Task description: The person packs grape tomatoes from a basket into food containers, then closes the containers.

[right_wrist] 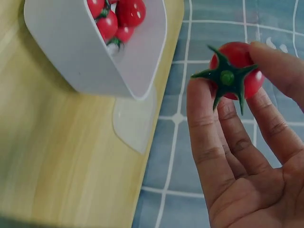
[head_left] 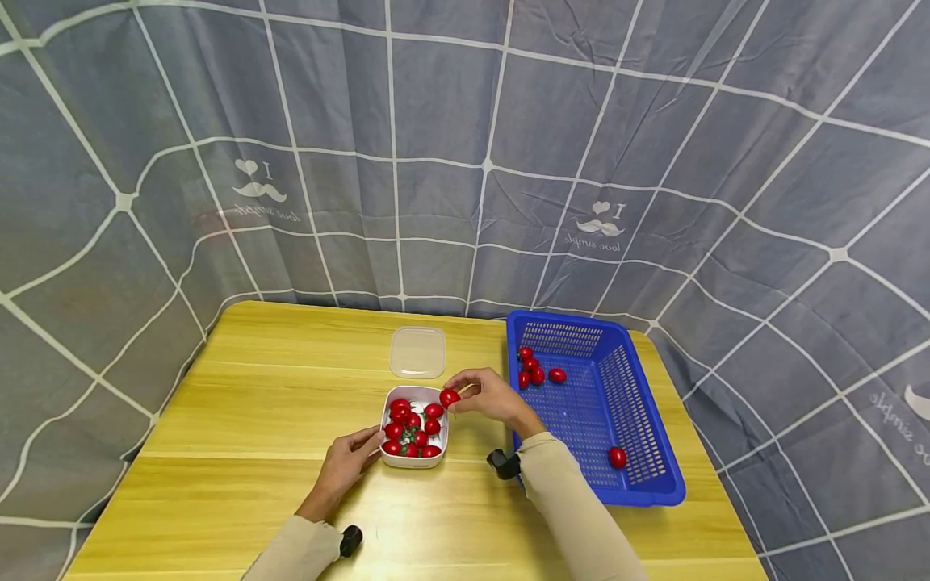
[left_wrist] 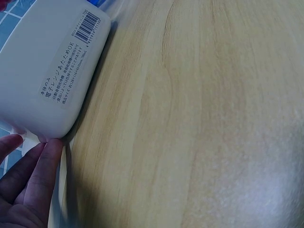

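Head view: left hand (head_left: pixel 345 466), fingers extended, touches white container (head_left: pixel 412 463), seemingly steadying it; right hand (head_left: pixel 496 397) pinches one tomato (head_left: pixel 449 397).

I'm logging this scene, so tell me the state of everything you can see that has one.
White container: upright, uncovered, partly filled with cherry tomatoes.
Translucent lid: off, lying on the wooden table.
Blue plastic basket: uncovered, six cherry tomatoes visible inside.
Held cherry tomato: green calyx attached.
Right hand: pinching that tomato.
Left hand: touching the container's side.
Gray curtain: hanging, creased.
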### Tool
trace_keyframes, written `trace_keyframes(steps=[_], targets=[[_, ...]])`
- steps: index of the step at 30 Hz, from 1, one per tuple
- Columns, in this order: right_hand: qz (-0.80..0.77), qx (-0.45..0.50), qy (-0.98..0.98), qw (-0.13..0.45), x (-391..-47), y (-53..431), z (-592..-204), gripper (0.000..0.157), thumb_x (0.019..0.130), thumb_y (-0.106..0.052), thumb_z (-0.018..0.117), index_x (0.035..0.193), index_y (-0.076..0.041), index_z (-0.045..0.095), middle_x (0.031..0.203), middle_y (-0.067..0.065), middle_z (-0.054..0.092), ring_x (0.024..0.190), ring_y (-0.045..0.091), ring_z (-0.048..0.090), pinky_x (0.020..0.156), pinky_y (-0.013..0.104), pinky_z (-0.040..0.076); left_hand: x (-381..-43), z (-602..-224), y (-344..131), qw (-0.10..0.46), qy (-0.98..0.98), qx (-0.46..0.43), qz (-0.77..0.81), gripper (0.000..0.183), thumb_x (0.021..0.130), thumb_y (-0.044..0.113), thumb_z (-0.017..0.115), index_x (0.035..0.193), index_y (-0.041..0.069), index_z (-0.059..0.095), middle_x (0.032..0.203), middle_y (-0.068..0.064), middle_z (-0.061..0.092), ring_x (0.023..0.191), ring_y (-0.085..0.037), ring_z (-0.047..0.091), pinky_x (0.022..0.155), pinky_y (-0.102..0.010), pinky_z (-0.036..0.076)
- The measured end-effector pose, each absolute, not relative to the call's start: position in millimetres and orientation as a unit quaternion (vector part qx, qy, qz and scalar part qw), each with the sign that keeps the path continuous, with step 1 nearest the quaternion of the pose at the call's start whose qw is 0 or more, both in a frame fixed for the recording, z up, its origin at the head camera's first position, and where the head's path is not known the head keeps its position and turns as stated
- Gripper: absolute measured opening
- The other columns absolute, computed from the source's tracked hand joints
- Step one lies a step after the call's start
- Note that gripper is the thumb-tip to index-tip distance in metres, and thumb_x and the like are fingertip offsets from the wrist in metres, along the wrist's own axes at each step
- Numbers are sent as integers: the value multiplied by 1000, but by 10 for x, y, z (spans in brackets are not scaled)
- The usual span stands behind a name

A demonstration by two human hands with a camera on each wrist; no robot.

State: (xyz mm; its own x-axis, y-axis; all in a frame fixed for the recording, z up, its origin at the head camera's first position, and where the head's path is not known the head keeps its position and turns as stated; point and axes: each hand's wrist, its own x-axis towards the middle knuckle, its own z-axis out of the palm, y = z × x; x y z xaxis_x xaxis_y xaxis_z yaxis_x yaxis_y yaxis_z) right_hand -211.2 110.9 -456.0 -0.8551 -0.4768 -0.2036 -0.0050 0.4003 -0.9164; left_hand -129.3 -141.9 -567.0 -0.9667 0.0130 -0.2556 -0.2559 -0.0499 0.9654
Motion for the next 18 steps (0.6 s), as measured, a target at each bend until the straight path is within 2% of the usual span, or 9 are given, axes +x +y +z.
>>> trace_keyframes(steps=[7, 18], targets=[[-519, -141, 813, 223, -2057, 968, -4665, 29, 77, 6, 75, 105, 2, 69, 97, 8, 64, 80, 19, 60, 70, 23, 55, -1294, -5676, -1418, 94, 685, -91, 717, 43, 98, 14, 58, 130, -13, 52, 133, -31, 51, 119, -37, 54, 93, -30, 52], [-486, -163, 833, 210, -1998, 864, -4841, 28, 75, 8, 76, 101, 0, 70, 98, 10, 65, 81, 16, 60, 69, 25, 57, -1292, -5676, -1418, 93, 683, -88, 719, 43, 98, 14, 58, 130, -13, 52, 133, -31, 50, 119, -37, 54, 93, -30, 52]])
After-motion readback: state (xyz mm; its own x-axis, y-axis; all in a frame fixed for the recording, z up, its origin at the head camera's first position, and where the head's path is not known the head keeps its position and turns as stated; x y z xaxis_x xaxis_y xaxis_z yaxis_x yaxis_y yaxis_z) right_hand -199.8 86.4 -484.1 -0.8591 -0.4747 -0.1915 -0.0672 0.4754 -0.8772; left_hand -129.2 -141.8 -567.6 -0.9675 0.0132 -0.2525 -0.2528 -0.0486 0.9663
